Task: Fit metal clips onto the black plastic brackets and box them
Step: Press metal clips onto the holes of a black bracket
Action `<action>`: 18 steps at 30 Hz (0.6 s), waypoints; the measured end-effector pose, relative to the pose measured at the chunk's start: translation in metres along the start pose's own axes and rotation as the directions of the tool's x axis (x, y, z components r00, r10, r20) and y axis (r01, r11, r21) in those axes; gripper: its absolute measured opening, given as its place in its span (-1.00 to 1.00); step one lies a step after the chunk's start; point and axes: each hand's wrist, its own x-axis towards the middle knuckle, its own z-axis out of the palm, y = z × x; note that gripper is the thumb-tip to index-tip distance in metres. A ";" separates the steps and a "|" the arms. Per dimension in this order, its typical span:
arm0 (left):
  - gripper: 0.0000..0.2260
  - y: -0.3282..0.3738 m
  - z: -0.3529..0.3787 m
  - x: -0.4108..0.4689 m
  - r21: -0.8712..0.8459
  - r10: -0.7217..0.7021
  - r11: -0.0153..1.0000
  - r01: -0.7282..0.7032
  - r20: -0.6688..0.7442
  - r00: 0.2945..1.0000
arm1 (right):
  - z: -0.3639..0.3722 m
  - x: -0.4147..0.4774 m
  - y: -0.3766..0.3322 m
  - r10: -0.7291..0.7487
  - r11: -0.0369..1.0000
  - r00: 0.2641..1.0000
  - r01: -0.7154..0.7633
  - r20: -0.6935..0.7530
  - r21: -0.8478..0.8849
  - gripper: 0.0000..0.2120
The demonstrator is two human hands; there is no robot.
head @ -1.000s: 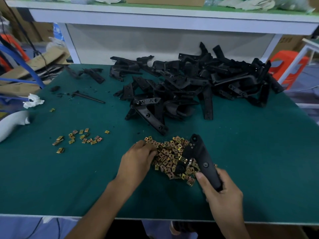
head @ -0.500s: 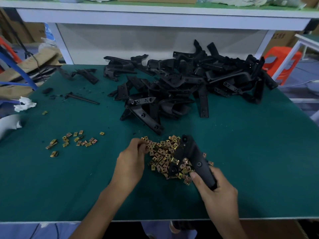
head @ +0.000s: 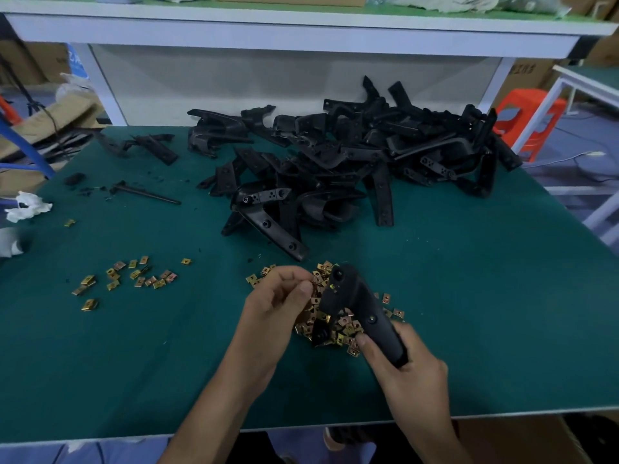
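Note:
My right hand [head: 407,373] grips the lower end of a black plastic bracket [head: 358,306], which tilts up over a pile of gold metal clips [head: 341,326] on the green table mat. One gold clip shows on the bracket near its top. My left hand [head: 278,303] is lifted beside the bracket's upper end, with thumb and fingertips pinched together on what looks like a small clip, mostly hidden by the fingers. A big heap of black brackets [head: 351,162] lies behind the clips.
A second scatter of clips [head: 130,277] lies to the left on the table mat [head: 469,313]. Loose black parts [head: 147,147] and a thin black rod [head: 147,194] sit at the back left. White crumpled gloves [head: 26,205] lie at the left edge. An orange stool [head: 532,118] stands right.
My left hand has lifted from the clip pile and turned, fingertips now pinched next to the bracket's top. The right hand has tilted the bracket slightly toward it.

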 end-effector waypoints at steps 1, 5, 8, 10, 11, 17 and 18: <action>-0.87 0.001 0.001 0.000 0.009 0.012 1.000 -0.012 0.004 1.000 | 0.000 0.000 0.000 -0.002 1.000 1.000 0.002 -0.004 -0.009 -0.76; -0.91 0.006 0.007 0.001 -0.020 0.031 0.999 -0.031 0.020 0.999 | 0.001 0.000 0.002 -0.006 1.000 1.000 0.006 0.002 -0.020 -0.76; -0.95 0.010 0.008 0.005 -0.025 0.033 0.999 -0.033 0.006 0.999 | 0.000 0.004 0.002 -0.018 1.000 0.999 0.019 0.029 -0.014 -0.76; -0.89 0.010 0.007 0.007 -0.050 0.022 0.998 -0.023 -0.013 1.000 | -0.001 0.007 0.002 -0.035 0.999 0.998 0.036 0.043 -0.021 -0.76; -0.88 0.011 0.007 0.008 -0.063 0.019 0.998 -0.019 -0.012 1.000 | -0.001 0.008 0.002 -0.042 0.999 0.998 0.042 0.047 -0.018 -0.76; -0.91 0.013 0.005 0.005 -0.012 0.012 1.000 -0.011 0.050 0.999 | 0.000 0.009 0.007 -0.076 0.997 0.995 0.077 0.062 -0.022 -0.74; -0.90 0.013 0.005 0.005 -0.001 0.008 1.000 -0.008 0.053 0.999 | 0.000 0.009 0.008 -0.082 0.996 0.995 0.084 0.061 -0.022 -0.74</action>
